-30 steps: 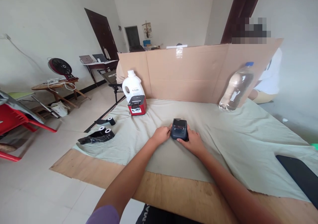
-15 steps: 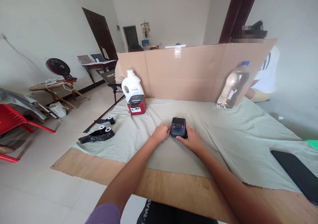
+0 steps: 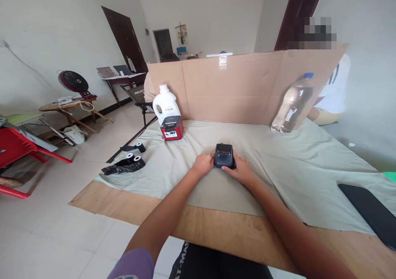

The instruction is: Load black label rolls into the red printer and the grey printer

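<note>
A small dark blue-grey label printer (image 3: 224, 156) sits on the pale green cloth (image 3: 287, 167) in the middle of the table. My left hand (image 3: 203, 164) is curled against its left side. My right hand (image 3: 240, 170) wraps its right side and front corner. Both hands grip the printer, which rests on the cloth with its lid closed.
A red and black printer (image 3: 171, 127) and a white jug (image 3: 163, 101) stand at the back left. Paper rolls in black wrapping (image 3: 128, 163) lie at the left edge. A clear water bottle (image 3: 292, 106) leans on a cardboard wall (image 3: 241, 87). A black flat object (image 3: 368, 211) lies at right. A person sits behind the cardboard.
The hands stay on the small printer. The view has shifted slightly; the printer's open top seen a second ago now looks closed.
</note>
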### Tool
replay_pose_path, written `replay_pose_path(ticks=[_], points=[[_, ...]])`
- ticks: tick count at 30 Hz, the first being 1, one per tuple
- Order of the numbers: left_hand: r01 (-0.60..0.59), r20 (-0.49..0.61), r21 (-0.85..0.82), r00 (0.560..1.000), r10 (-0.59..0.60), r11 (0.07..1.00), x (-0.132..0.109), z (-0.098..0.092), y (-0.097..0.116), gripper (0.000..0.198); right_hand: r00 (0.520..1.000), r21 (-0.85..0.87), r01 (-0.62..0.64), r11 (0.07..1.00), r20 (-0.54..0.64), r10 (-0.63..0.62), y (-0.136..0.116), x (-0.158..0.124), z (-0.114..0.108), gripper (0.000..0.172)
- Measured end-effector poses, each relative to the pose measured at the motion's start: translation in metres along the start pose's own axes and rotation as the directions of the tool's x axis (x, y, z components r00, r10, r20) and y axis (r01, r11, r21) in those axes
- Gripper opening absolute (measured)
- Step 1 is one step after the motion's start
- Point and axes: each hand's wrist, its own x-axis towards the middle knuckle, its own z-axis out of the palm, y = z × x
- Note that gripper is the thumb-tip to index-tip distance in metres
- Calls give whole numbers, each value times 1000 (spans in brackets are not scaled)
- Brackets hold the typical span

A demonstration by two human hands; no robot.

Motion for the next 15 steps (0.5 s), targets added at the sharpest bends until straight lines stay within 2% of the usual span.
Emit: replay_pose_path(ticks=[10, 13, 15], points=[[21, -17, -54, 1000, -22, 998, 0, 3, -2, 54, 1000, 23, -2, 1000, 8, 1, 0, 1, -1, 95], [53, -39, -161, 997, -60, 985, -1, 5, -3, 50, 1000, 21, -11, 1000, 2, 11, 3, 1, 2, 98], [79, -52, -293, 994, -98, 953, -1, 5, -5, 47, 1000, 25, -16, 1000, 1, 16, 4, 1, 2, 98]])
